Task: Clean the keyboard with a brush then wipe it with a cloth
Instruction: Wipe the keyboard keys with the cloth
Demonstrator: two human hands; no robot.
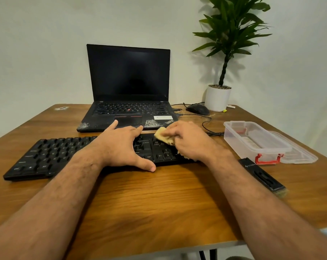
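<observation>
A black keyboard [52,156] lies across the wooden table [159,199] in front of me. My left hand [121,147] spans its middle, fingers spread over the far edge and thumb at the near edge, holding it steady. My right hand [187,141] grips a yellow cloth [163,136] and presses it onto the keys at the keyboard's right end. A black brush [262,177] lies on the table to the right, bristles toward me.
An open black laptop [129,91] stands behind the keyboard. A clear plastic box [252,143] with red clasps sits at the right, its lid beside it. A mouse [197,109], a cable and a potted plant [218,98] occupy the back right corner.
</observation>
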